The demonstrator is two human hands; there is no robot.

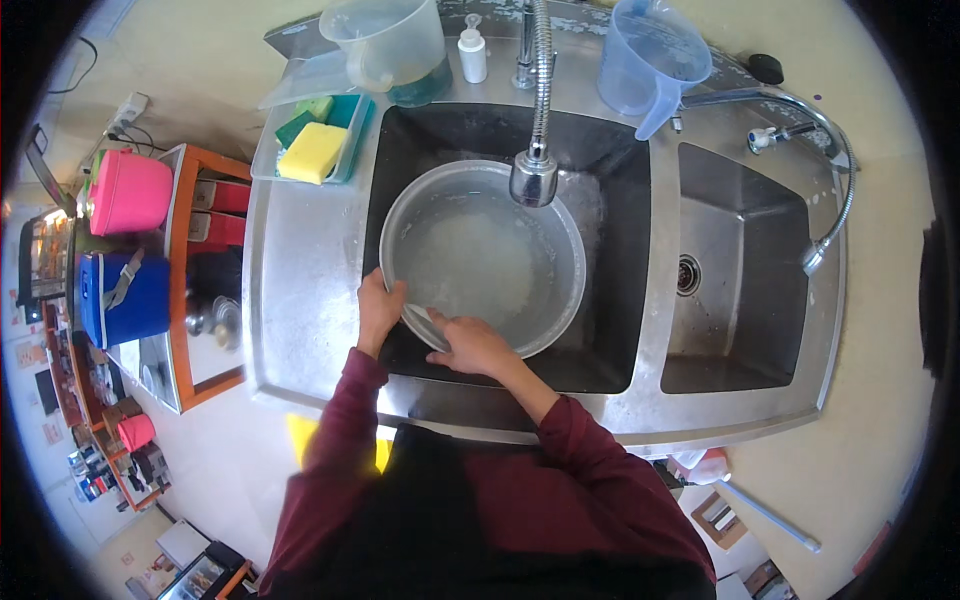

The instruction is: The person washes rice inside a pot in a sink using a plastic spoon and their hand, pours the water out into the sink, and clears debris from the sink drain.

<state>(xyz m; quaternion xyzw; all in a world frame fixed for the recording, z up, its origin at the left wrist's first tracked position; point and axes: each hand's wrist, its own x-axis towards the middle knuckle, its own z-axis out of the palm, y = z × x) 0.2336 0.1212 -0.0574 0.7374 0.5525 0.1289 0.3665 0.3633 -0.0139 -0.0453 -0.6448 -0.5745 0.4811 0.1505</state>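
A large round metal basin [576, 300] sits in the dark left sink bowl [622, 330], with cloudy whitish water [480, 259] in it. My left hand [379, 306] grips the basin's rim at its near left side. Close by, my right hand [474, 345] reaches over the near rim with the index finger stretched out. A small white flat object [420, 310], perhaps a scraper, lies under those fingers along the inner wall; part of it is hidden by the hand. The chrome spray head [534, 180] of a spring faucet hangs over the basin's far right rim.
At the far left stands a plastic container [262, 161] with a yellow sponge [312, 152]. Behind the sink are a translucent pitcher [397, 45], a white pump bottle [472, 54] and a bluish measuring jug [652, 60]. A second faucet [844, 150] arches over the right sink [705, 330].
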